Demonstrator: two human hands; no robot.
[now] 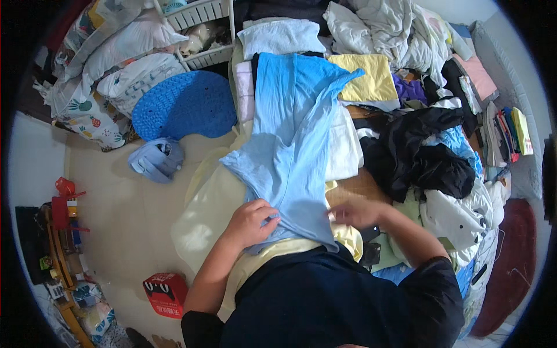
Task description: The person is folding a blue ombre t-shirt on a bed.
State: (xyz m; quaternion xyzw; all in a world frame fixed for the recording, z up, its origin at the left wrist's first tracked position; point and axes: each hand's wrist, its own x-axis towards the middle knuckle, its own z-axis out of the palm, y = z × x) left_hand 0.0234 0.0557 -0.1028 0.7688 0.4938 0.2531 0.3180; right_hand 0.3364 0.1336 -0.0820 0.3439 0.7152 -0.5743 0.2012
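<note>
A blue garment (pixel 290 133), deeper blue at its far end and paler toward me, lies stretched out in front of me, its near end by my waist. It looks like a soft top or dress; the exact kind does not show. My left hand (pixel 254 221) rests on the near left part of it, fingers curled in and closed on the cloth. At the near right edge is my right hand (pixel 357 212), its fingers pointing left toward the fabric and somewhat blurred, so any hold is unclear. Pale yellow cloth (pixel 209 203) spreads beneath the garment.
Folded yellow (pixel 365 78) and white cloths (pixel 344 142) lie right of the garment. Farther right is a heap with black clothing (pixel 420 151). At left are a blue oval mat (pixel 185 104), a light blue cap-like item (pixel 156 159) and a red bag (pixel 165 294) on the floor.
</note>
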